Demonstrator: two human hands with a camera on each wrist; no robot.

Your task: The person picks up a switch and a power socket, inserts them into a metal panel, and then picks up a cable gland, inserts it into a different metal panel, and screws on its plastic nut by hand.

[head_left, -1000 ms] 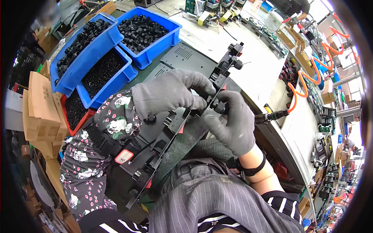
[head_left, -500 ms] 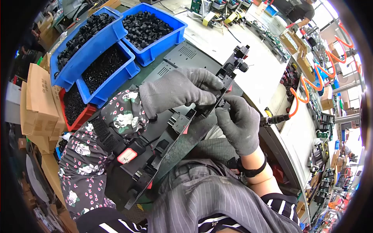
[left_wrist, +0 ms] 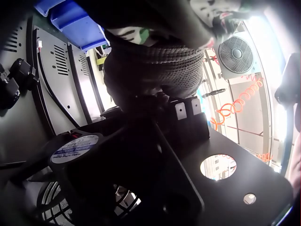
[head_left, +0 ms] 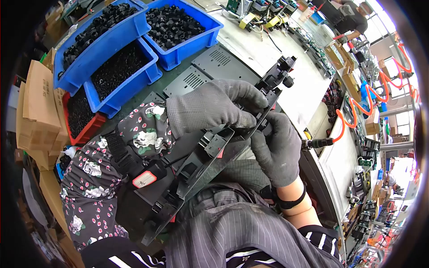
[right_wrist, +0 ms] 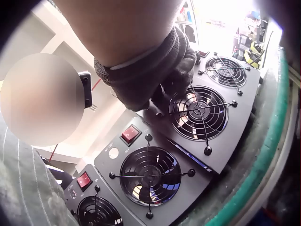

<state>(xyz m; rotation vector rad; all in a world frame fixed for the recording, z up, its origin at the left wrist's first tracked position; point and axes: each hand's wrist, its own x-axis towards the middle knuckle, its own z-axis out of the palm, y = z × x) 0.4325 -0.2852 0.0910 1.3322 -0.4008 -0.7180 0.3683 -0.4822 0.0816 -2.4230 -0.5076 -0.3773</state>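
Observation:
A row of dark metal panels [head_left: 199, 172] stands on edge along the bench in the head view. The gloved left hand [head_left: 219, 106] reaches over the top edge, fingers curled round a black part on the inner side. Across the same edge the gloved right hand [head_left: 279, 149] has thumb and fingers bent at a small black piece on the panel. In the right wrist view the right hand [right_wrist: 160, 77] is beside a round fan grille [right_wrist: 198, 113], near red rocker switches [right_wrist: 130, 134]. The left wrist view shows the left hand [left_wrist: 153, 77] above two metal terminals [left_wrist: 181, 110]; its fingertips are hidden.
Blue bins [head_left: 178, 49] of black parts and a red bin [head_left: 85, 123] stand at the back left, by cardboard boxes [head_left: 42, 111]. Flat vented panels [head_left: 190, 80] lie behind the left hand. An orange coiled hose [head_left: 342, 123] hangs at the right. Another person [head_left: 351, 20] is far back.
Both hands and the panels appear slightly further right in the head view. The right hand's spread fingers have closed in at the panel's edge; the left hand keeps its hold.

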